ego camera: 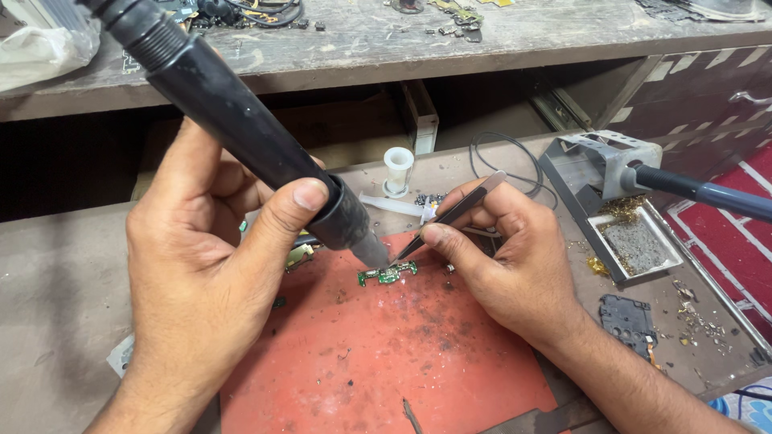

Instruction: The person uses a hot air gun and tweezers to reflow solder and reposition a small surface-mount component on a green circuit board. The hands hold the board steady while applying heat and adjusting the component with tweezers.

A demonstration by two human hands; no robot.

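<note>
Your left hand [205, 265] grips the black hot-air tool [241, 133], your right hand [503, 257] pinches tweezers [450, 217]. Both tips meet at the small green board [388, 276] mid-mat [378, 362], with free mat toward you; the tool top is cut off.

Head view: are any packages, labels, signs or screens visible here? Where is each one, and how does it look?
Plastic bag: top left corner on the upper bench, crumpled, whitish and translucent.
Small sticker or paper scrap: on the grey bench under the left hand, pale, partly hidden; too small to tell more.
No signs or screens are in view.
</note>
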